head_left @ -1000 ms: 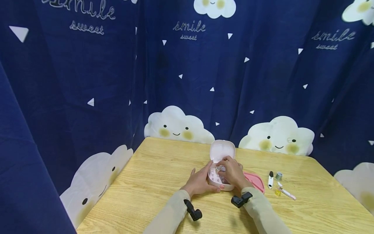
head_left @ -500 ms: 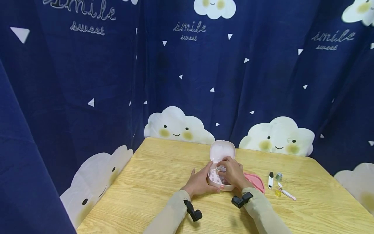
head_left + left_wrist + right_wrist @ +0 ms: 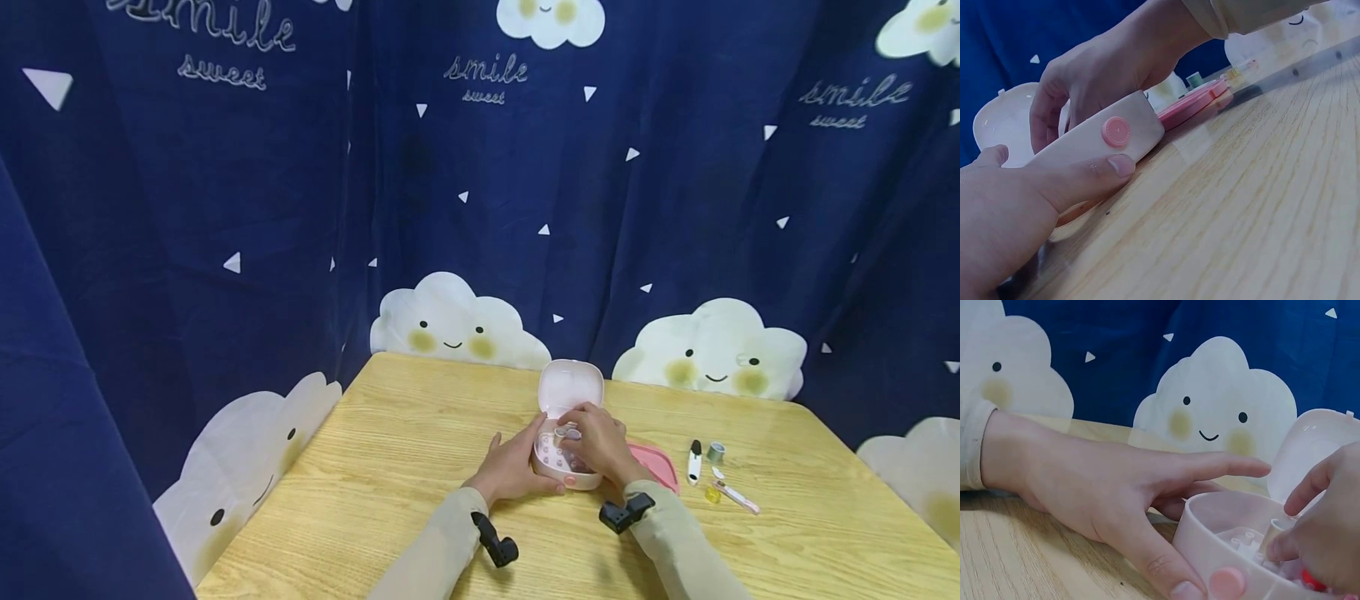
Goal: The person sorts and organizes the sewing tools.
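Note:
A pale pink sewing box (image 3: 551, 477) stands on the table with its lid (image 3: 572, 387) raised, and small pegs (image 3: 1246, 542) line its floor. My left hand (image 3: 512, 467) grips the box's left side, the thumb lying along the front wall beside the round pink button (image 3: 1115, 131). Inside the box my right hand (image 3: 597, 439) pinches a beige thread spool (image 3: 1272, 536), which stands upright among the pegs. Something red (image 3: 1312, 580) shows beneath that hand in the right wrist view. Part of the box's right interior is hidden by the right hand.
Against the box's right side lies a pink tray-like piece (image 3: 654, 467). Farther right are a white tool with a black tip (image 3: 694, 462), a grey-green thread spool (image 3: 716, 452), a yellow bobbin (image 3: 712, 494) and a thin pink-and-white stick (image 3: 738, 497). A blue curtain (image 3: 480, 233) hangs behind the table.
My right wrist has shifted slightly to the right, while its fingers stay on the spool in the box. The left hand and the box have not visibly moved.

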A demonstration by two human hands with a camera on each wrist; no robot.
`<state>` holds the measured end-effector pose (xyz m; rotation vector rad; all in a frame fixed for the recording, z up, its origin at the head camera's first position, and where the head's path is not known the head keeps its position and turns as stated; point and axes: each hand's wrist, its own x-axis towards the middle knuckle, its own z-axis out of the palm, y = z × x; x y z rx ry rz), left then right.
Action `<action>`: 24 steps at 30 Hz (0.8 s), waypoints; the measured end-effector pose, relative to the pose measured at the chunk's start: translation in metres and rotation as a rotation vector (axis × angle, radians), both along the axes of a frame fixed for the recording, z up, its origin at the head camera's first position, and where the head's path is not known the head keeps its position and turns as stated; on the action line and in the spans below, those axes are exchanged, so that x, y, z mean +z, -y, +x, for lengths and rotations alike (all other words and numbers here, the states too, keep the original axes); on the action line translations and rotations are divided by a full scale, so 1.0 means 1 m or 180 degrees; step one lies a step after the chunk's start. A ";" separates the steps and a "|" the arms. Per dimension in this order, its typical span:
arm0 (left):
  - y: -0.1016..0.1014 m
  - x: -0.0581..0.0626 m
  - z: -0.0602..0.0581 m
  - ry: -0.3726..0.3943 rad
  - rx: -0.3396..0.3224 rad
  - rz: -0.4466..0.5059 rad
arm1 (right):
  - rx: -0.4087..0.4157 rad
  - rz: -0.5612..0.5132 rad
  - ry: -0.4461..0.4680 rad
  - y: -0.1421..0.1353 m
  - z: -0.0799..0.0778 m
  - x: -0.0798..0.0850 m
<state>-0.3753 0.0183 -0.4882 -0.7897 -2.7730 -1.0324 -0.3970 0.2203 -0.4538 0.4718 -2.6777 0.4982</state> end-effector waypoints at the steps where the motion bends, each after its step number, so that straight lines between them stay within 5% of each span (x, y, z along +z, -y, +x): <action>1: 0.000 0.000 0.000 0.0001 0.0002 -0.0002 | 0.0007 0.0001 -0.0012 0.000 0.000 0.000; 13: 0.001 0.001 0.002 -0.0007 -0.0003 0.0046 | 0.0030 -0.0166 0.0135 -0.005 0.005 0.009; 24: 0.001 0.001 0.001 -0.0039 -0.0050 0.0068 | 0.0135 -0.0231 -0.0010 -0.021 0.009 0.015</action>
